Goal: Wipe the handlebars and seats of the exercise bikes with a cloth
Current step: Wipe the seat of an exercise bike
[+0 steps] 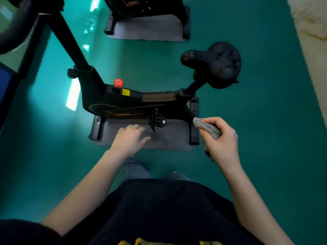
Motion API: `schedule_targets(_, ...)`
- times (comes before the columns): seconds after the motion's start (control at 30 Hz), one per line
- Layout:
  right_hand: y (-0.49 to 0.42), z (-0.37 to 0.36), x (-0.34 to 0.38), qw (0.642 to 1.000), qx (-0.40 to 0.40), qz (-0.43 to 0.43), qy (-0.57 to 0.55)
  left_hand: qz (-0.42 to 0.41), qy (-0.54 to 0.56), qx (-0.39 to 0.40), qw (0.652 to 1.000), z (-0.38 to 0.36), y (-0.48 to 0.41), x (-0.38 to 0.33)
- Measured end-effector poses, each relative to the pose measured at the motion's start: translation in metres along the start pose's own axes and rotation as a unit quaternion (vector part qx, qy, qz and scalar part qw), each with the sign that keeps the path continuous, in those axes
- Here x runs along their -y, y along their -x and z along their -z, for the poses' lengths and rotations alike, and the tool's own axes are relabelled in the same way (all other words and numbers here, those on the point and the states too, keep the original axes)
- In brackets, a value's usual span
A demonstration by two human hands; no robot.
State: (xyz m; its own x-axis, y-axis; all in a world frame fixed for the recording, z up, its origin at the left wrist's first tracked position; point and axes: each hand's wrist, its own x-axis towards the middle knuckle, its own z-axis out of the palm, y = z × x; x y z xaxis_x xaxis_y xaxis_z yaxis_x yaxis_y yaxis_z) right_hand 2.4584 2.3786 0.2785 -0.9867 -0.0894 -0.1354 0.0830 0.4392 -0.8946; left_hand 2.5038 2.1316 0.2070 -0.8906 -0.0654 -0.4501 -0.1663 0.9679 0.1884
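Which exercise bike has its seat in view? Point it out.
The nearer exercise bike, with the red knob; its black seat shows. The farther bike shows only its base.

A green floor [265, 121] fills most of the view, with bright patches of light [72, 96] on its left part. A grey mat [169, 138] lies on it, and a second mat [146, 30] beyond. A pale shaggy rug [311, 20] lies at the right edge. Something blue [5, 85] shows at the left edge.
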Motion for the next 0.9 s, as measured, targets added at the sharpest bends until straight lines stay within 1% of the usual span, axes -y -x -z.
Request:
schedule_targets(0.23,0.032,0.096,-0.052,0.994,-0.088,-0.066,0.005,-0.089,-0.038,-0.010,0.995,-0.014,-0.008,-0.095)
schedule_targets(0.33,0.035,0.116,-0.065,0.990,-0.110,-0.082,-0.001,-0.108,-0.056,-0.005,0.993,-0.016,-0.015,-0.116)
schedule_targets(0.43,0.029,0.125,-0.070,0.989,-0.114,-0.092,-0.015,-0.103,-0.081,0.016,0.991,-0.020,-0.022,-0.119)
schedule_targets(0.6,-0.009,0.128,-0.068,0.994,-0.080,-0.079,-0.005,-0.058,-0.094,0.044,0.993,-0.027,-0.048,-0.110)
schedule_targets(0.7,-0.043,0.128,-0.062,0.997,-0.048,-0.053,0.015,-0.038,-0.071,0.033,0.996,-0.031,-0.073,-0.111)
schedule_targets(0.8,-0.081,0.129,-0.055,0.998,-0.014,-0.036,0.044,-0.027,-0.051,0.039,0.998,-0.025,-0.102,-0.120)
schedule_targets(0.9,-0.117,0.129,-0.044,0.998,0.013,-0.010,0.061,-0.019,-0.033,0.022,0.999,-0.016,-0.126,-0.130)
